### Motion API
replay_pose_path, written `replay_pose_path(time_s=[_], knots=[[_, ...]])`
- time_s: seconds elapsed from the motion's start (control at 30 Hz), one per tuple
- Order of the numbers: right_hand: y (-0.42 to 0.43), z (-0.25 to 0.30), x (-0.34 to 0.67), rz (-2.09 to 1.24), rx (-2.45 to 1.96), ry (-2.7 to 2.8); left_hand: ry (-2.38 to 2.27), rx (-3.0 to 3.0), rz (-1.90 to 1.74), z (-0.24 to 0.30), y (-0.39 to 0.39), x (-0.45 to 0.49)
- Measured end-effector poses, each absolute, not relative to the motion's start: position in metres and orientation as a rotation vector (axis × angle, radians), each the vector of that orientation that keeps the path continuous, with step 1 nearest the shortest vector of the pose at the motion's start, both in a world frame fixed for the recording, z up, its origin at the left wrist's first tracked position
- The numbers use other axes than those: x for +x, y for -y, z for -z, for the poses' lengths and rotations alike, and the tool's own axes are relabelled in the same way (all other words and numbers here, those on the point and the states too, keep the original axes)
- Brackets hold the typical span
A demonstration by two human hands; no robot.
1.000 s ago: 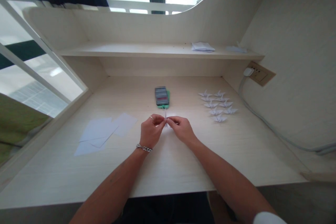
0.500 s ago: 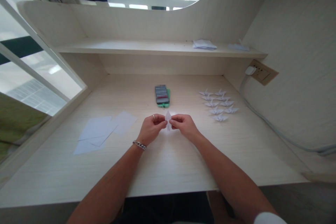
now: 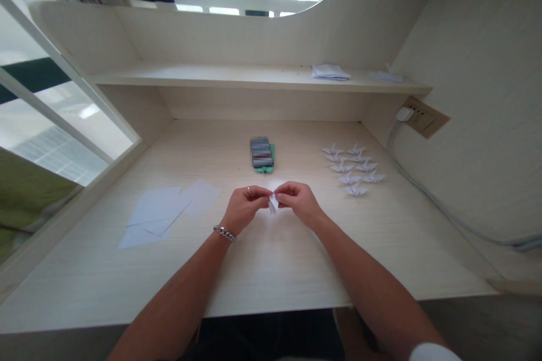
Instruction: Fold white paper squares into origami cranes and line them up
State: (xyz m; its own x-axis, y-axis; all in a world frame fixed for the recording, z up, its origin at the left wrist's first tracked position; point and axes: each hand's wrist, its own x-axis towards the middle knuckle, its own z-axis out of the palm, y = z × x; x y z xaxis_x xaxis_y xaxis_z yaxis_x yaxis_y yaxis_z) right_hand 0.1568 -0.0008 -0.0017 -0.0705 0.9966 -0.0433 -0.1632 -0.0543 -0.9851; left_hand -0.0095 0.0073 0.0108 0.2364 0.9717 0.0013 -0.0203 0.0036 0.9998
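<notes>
My left hand [image 3: 245,207] and my right hand [image 3: 298,201] meet over the middle of the pale wooden desk [image 3: 262,259]. Both pinch a small folded piece of white paper [image 3: 273,203] between fingertips, held just above the desk. The left hand wears a ring and a chain bracelet at the wrist. Most of the folded paper is hidden by the fingers.
Several folded white paper cranes [image 3: 353,168] lie in rows to the right. Loose white sheets [image 3: 167,211] lie to the left. A phone in a green case [image 3: 262,154] rests behind the hands. Folded papers [image 3: 330,72] sit on the shelf; a cable [image 3: 432,197] runs from a wall socket [image 3: 424,116].
The folded paper, first held upright and narrow, showed as a wider point half a second ago and now sits lower, mostly covered by my fingers. My hands shifted slightly right.
</notes>
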Motion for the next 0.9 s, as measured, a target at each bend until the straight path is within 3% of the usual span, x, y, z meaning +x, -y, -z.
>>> replay_pose_path(time_s=[0.2,0.47,0.7,0.9], knots=[[0.002,0.006,0.155,-1.124,-1.118,1.297,-1.051,1.286,-0.99,-0.005,-0.011,-0.01],[0.001,0.012,0.155,-1.177,-1.201,1.399,-1.175,1.633,-0.986,0.002,-0.015,-0.013],[0.004,0.012,0.15,-0.921,-1.294,1.539,-1.329,1.883,-1.015,-0.001,-0.007,-0.006],[0.003,0.009,0.153,-1.053,-1.211,1.552,-1.239,1.821,-1.064,0.002,-0.007,-0.004]])
